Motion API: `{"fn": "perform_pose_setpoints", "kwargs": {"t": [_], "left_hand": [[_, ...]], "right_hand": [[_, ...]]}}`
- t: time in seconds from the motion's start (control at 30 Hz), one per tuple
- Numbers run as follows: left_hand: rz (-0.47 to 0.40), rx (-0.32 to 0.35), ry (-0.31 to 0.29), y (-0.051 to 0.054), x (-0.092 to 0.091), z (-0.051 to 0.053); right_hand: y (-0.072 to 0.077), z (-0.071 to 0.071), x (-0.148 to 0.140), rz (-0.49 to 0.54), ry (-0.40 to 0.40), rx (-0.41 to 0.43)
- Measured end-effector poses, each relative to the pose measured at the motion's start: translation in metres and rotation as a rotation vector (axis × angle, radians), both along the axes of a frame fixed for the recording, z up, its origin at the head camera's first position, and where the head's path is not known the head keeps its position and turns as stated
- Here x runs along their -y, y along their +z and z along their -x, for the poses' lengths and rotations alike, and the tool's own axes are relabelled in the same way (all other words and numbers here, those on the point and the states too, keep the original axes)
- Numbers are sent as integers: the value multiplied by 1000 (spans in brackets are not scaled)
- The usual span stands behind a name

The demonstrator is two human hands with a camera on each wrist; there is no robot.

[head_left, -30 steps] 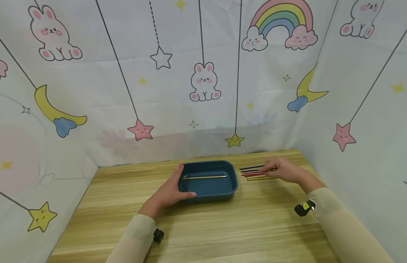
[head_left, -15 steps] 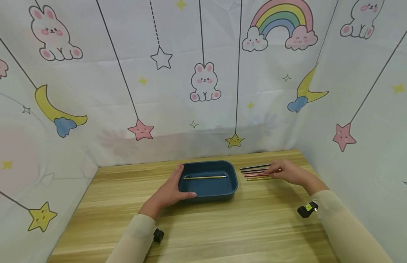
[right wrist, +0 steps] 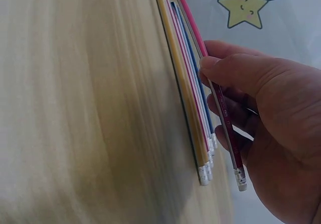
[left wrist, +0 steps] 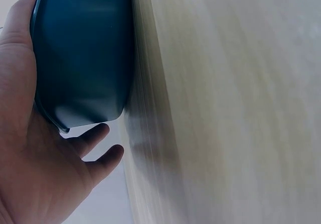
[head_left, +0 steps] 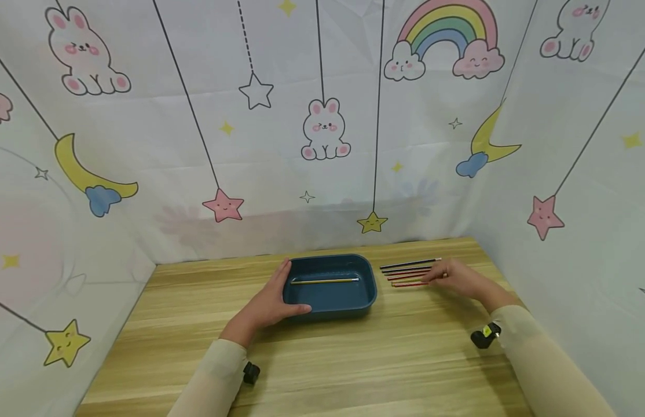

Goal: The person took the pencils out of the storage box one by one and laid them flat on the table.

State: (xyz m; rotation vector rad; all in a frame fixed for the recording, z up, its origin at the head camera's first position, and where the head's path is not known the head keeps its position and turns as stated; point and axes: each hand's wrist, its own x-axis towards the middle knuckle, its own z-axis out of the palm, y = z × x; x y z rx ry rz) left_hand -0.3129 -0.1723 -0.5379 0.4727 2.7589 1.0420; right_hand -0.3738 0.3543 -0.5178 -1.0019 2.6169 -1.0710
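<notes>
My left hand rests against the left end of a dark blue rectangular box, its thumb over the near rim. In the left wrist view the fingers look spread and fairly straight beside the box wall. One yellow pencil lies inside the box. To the right of it, my right hand pinches a red pencil between thumb and fingers. The right wrist view shows this pencil's eraser end pointing back past the palm. Below it several other pencils lie side by side on the table.
The wood-grain table extends in front of the box and to its left. White cloth printed with rabbits, stars and moons hangs behind and on both sides. Black wrist cameras sit on both sleeves.
My right hand has moved slightly right and towards me, and the red pencil it pinches now shows over the yellow one at the near side of the row. The left hand stays put.
</notes>
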Motion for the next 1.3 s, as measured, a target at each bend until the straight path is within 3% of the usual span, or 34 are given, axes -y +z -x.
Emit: {"fn": "perform_pose_setpoints", "kwargs": {"t": [0.47,0.73,0.93,1.3], "left_hand": [[-7,8,6,2,0,0],[-24,20,0,0,1,2],[-23,22,-1,-1,1,1],[-11,29,9,-1,0,0]], "right_hand": [[-21,6,-9,-76,-44,-11],[-23,5,-4,-138,-70,-98],[-27,5,-1,-159,-44,-187],[-31,5,2,-157,-87,-194]]}}
